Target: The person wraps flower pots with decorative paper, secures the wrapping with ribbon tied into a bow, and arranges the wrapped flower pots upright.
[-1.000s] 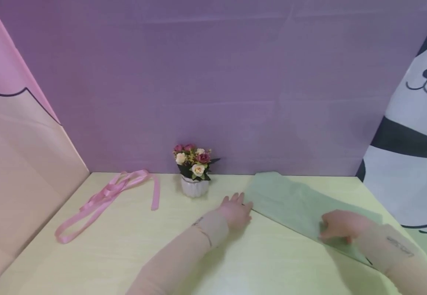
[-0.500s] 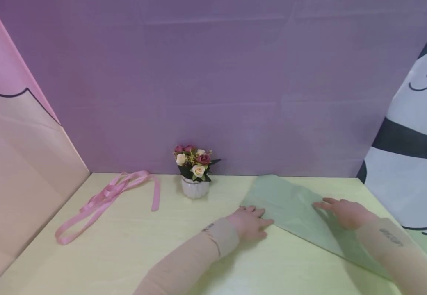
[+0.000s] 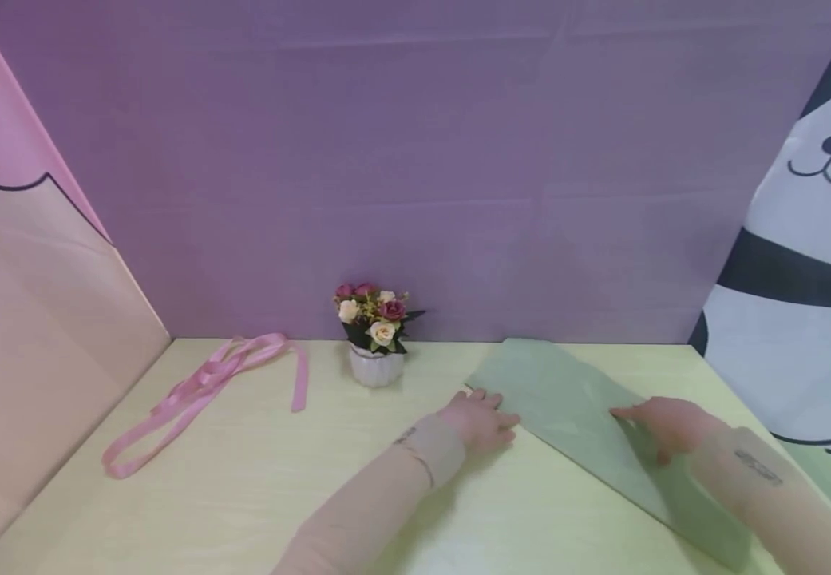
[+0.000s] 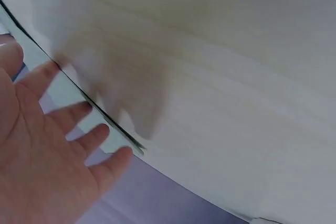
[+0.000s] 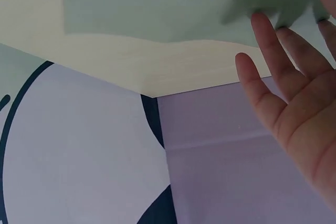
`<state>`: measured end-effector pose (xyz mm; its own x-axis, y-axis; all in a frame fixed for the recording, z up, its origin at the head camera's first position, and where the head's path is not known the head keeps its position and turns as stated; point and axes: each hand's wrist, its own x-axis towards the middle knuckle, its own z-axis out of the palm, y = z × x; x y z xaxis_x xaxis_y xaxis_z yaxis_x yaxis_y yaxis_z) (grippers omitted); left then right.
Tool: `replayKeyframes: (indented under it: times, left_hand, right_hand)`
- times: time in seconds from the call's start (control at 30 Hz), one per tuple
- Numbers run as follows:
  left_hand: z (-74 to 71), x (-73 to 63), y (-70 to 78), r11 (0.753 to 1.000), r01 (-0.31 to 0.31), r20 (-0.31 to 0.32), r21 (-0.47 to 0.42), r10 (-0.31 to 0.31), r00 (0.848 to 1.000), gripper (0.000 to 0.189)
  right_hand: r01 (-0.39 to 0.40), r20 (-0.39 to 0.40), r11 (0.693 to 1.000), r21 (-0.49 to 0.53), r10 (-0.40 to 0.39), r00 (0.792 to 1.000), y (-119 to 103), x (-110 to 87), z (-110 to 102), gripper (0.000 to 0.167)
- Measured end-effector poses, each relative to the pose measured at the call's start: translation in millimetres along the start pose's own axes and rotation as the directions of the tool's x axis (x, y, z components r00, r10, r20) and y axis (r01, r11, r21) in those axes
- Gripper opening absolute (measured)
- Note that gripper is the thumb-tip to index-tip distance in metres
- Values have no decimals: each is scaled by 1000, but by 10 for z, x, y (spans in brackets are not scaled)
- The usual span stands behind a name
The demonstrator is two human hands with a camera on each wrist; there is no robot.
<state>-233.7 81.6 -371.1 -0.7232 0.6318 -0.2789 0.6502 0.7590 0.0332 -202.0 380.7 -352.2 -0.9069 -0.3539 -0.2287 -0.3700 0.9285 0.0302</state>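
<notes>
A pale green folded sheet (image 3: 566,399) lies flat on the right half of the table in the head view, slanting from the back edge towards the front right. My left hand (image 3: 478,421), fingers spread, touches its near left edge. In the left wrist view the fingertips line up along that thin, layered edge (image 4: 118,129). On top of the sheet's right part rests my right hand (image 3: 676,426), its fingertips against the surface. The right wrist view has those fingers (image 5: 275,59) extended and apart, some tips on the sheet and casting shadows. The right forearm hides part of the sheet's right end.
A loosely looped pink ribbon (image 3: 214,374) lies at the table's left. Near the back edge stands a white pot (image 3: 375,367) of red and cream flowers (image 3: 379,315). A purple wall (image 3: 415,160) rises behind, with printed panels at both sides.
The sheet has turned, its right end swinging towards the front. My right hand has gone from curled fingers near the front edge to extended fingers on top. My left hand has shifted slightly right.
</notes>
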Motion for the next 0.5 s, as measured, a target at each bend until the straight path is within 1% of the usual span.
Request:
replayKeyframes:
  times: [0.07, 0.17, 0.23, 0.33, 0.4, 0.5]
  left_hand:
    - [-11, 2, 36, 999, 25, -11, -42, -25, 1000, 47]
    - [-20, 17, 132, 994, 72, -37, -78, -75, 996, 51]
    - [-10, 42, 214, 992, 106, -55, -64, -110, 992, 57]
    - [9, 81, 352, 988, 154, -69, -5, -154, 986, 67]
    - [19, 104, 442, 982, 186, -62, 26, -184, 981, 74]
    - [33, 136, 571, 972, 233, -44, 36, -232, 972, 81]
  right_hand:
    - [-7, 15, 1000, 2, 7, 1000, -9, -12, -3, 85]
    - [-23, 20, 1000, 9, 23, 1000, -32, -38, 8, 83]
    - [-29, 6, 1000, 10, 29, 1000, -53, -61, 25, 82]
    - [-24, -34, 1000, -12, 24, 999, -94, -91, 49, 79]
    - [-22, -59, 1000, -15, 21, 998, -133, -107, 48, 77]
    - [-24, -74, 999, -26, 22, 997, -210, -126, 33, 74]
